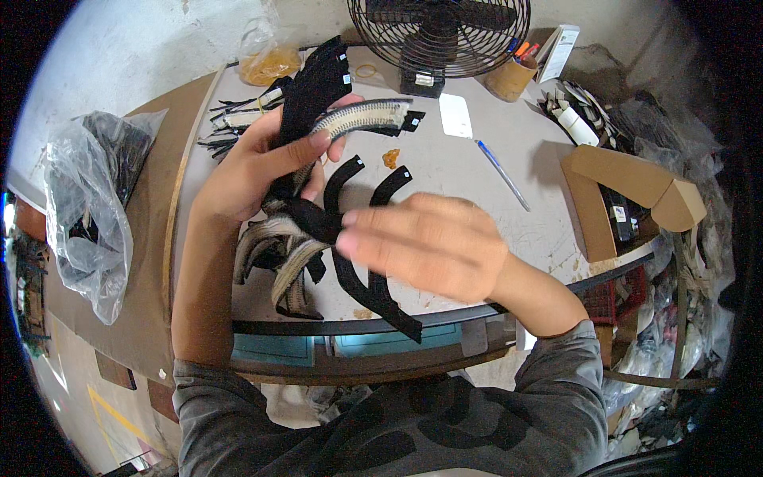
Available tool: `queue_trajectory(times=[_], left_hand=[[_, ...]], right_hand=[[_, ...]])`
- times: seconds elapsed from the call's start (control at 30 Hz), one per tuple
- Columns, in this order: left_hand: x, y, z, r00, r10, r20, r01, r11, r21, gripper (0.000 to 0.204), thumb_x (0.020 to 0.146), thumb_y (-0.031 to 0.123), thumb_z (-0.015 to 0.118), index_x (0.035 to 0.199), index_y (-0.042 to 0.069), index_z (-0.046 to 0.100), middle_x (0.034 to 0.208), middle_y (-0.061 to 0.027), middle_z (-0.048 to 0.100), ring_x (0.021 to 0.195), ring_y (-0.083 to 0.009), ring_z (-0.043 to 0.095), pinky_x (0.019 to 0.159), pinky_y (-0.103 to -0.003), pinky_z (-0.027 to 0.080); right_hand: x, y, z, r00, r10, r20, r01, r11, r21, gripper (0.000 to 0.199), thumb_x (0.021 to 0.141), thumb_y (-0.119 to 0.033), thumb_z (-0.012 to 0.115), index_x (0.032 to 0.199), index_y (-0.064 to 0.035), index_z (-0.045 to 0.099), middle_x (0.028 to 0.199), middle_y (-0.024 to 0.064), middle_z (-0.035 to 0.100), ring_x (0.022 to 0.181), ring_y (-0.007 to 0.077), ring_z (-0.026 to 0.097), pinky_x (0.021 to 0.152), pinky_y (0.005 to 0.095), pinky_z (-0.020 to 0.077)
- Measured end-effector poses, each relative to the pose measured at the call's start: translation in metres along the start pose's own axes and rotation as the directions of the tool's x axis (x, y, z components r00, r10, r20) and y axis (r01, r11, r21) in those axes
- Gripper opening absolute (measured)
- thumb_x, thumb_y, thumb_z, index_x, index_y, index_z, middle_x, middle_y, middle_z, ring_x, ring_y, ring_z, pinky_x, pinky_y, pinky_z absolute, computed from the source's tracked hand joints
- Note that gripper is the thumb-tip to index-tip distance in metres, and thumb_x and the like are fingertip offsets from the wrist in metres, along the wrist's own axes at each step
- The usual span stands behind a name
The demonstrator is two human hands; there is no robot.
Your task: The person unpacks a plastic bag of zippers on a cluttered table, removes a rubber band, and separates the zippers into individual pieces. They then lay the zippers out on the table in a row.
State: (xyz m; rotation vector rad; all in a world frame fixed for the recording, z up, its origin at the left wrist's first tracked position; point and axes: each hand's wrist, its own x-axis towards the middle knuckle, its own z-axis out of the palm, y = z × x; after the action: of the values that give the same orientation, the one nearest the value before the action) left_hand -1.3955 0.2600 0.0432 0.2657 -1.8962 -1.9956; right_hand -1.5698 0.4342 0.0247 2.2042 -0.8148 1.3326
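My sleeves are grey with darker camouflage blotches, pushed up near my elbows. My left hand (254,163) and right hand (433,242) are bare, ungloved.

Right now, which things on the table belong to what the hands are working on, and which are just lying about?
In hand:
left hand gripping a bundle of curved black and cream strips
right hand, blurred, at the black strips
more strips piled at the table's far left

Lying about:
fan
blue pen
cardboard box
bag of rubber bands
clear plastic bag
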Motion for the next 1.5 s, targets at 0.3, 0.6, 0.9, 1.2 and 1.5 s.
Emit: queue_trajectory(times=[0.3, 0.6, 0.9, 1.2, 1.5], left_hand=[[-0.003, -0.004, 0.006, 0.995, 0.070, -0.072, -0.065, 0.996, 0.069, 0.031, 0.103, 0.018, 0.063, 0.129, 0.002, 0.068, 0.115, -0.0067, 0.073, 0.102, -0.0106, 0.067, 0.091, -0.026, 0.053], [0.004, -0.001, 0.008, 0.988, 0.099, -0.120, -0.098, 0.995, 0.013, 0.040, 0.107, 0.031, 0.055, 0.137, 0.004, 0.058, 0.096, -0.0028, 0.065, 0.069, -0.0060, 0.058, 0.063, -0.020, 0.047], [0.003, 0.005, -0.024, 0.984, -0.138, -0.116, 0.129, 0.988, -0.082, 0.043, 0.102, 0.029, 0.061, 0.137, 0.004, 0.055, 0.096, -0.0060, 0.069, 0.064, -0.0077, 0.058, 0.052, -0.021, 0.044], [-0.003, -0.023, -0.035, 0.967, 0.214, 0.139, -0.109, 0.837, -0.536, 0.064, 0.098, 0.040, 0.065, 0.144, 0.000, 0.047, 0.116, -0.0161, 0.067, 0.088, -0.0207, 0.067, 0.064, -0.028, 0.056], [-0.007, -0.032, -0.036, 0.898, 0.337, 0.282, -0.152, 0.839, -0.522, 0.083, 0.089, 0.051, 0.073, 0.147, -0.001, 0.043, 0.118, -0.0208, 0.063, 0.068, -0.0181, 0.058, 0.055, -0.025, 0.045]], right_hand=[[0.011, 0.001, 0.003, 0.459, 0.887, -0.049, -0.743, 0.414, 0.526, 0.035, 0.094, -0.006, 0.072, 0.128, -0.0007, 0.064, 0.086, 0.0031, 0.070, 0.060, 0.0035, 0.060, 0.050, 0.0212, 0.0473], [-0.002, 0.011, -0.006, 0.779, 0.610, -0.145, -0.573, 0.786, 0.233, 0.023, 0.084, -0.001, 0.078, 0.107, -0.0028, 0.073, 0.086, 0.0114, 0.073, 0.070, 0.0162, 0.069, 0.059, 0.0251, 0.0532], [0.057, 0.022, -0.022, 0.986, 0.142, -0.085, -0.133, 0.986, 0.099, 0.022, 0.077, -0.003, 0.081, 0.098, -0.0025, 0.075, 0.089, 0.0092, 0.075, 0.077, 0.0246, 0.071, 0.068, 0.0316, 0.0558], [0.110, 0.067, 0.016, 1.000, 0.019, -0.022, -0.013, 0.968, 0.252, 0.018, 0.084, 0.005, 0.074, 0.101, 0.0006, 0.073, 0.096, 0.0095, 0.074, 0.082, 0.0172, 0.071, 0.074, 0.0263, 0.0563], [0.094, 0.077, 0.017, 0.998, -0.053, -0.038, 0.059, 0.975, 0.215, 0.022, 0.077, 0.004, 0.078, 0.098, -0.0006, 0.073, 0.092, 0.0106, 0.074, 0.080, 0.0256, 0.071, 0.073, 0.0311, 0.0560]])
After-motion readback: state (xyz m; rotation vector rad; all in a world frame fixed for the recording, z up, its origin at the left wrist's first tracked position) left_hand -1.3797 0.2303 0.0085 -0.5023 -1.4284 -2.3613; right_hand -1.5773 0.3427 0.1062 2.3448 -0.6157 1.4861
